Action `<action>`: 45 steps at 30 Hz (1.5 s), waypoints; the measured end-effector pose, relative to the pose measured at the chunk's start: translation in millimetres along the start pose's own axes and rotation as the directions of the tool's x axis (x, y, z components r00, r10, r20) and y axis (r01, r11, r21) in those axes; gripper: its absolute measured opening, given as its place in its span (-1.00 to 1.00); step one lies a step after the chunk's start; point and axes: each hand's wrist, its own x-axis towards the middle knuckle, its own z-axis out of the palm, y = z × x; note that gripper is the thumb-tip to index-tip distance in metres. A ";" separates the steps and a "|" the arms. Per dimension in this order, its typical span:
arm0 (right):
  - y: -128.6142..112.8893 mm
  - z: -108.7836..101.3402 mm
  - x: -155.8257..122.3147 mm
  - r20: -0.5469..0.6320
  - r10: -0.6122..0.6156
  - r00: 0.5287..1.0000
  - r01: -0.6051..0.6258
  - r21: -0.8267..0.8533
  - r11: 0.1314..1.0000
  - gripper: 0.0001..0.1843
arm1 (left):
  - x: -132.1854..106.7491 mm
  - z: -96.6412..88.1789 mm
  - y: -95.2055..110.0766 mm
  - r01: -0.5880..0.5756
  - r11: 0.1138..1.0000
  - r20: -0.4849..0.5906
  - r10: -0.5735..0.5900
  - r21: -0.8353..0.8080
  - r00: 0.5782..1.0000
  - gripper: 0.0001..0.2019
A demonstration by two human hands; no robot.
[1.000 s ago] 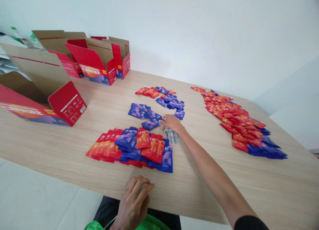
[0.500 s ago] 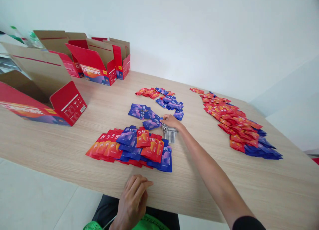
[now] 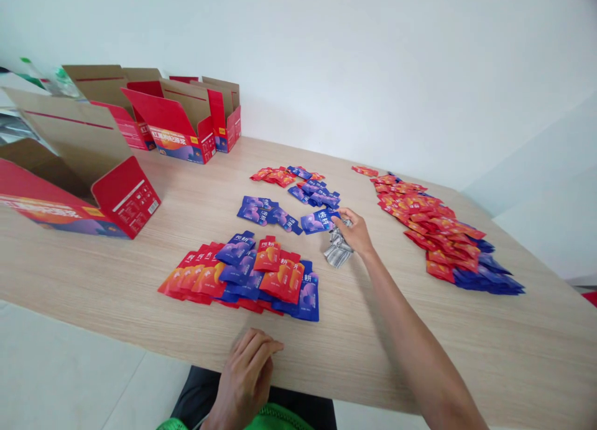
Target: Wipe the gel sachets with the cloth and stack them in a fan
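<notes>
My right hand (image 3: 355,231) reaches over the middle of the table. Its thumb and fingertips pinch the right end of a blue pouch (image 3: 317,221), and a crumpled grey-striped cloth (image 3: 339,250) hangs under the same hand. To the left of that pouch lie a few blue pouches (image 3: 261,211), overlapping. My left hand (image 3: 247,374) rests at the table's near edge, its fingers bent and pressed together with nothing visible in them. Just beyond it is a layered pile of red and blue pouches (image 3: 268,256).
Open red cartons (image 3: 125,197) stand on the left, with more cartons (image 3: 180,141) behind. A mixed group of pouches (image 3: 314,191) lies farther back. On the right stretches a long heap of red and blue pouches (image 3: 433,225). A white wall borders the table (image 3: 186,349).
My right hand has moved right and slightly away, carrying the blue pouch and the striped cloth, apart from the other blue pouches. My left hand stays nearly still.
</notes>
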 end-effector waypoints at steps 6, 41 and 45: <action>-51.0 -55.1 -54.9 0.045 -0.030 0.999 0.027 0.062 0.998 -0.54 | 17.5 -4.7 10.4 0.067 0.985 -0.036 -0.074 -0.159 0.997 -0.70; -99.6 33.8 -269.3 -0.430 0.167 0.887 0.029 0.413 0.910 -0.68 | 25.8 71.0 59.9 0.448 0.827 0.391 -0.308 -0.341 0.867 -0.33; -92.3 17.1 -256.3 -0.604 0.161 0.780 0.070 0.340 0.938 -0.70 | 12.3 75.2 75.0 0.384 0.877 0.455 -0.227 -0.288 0.861 -0.40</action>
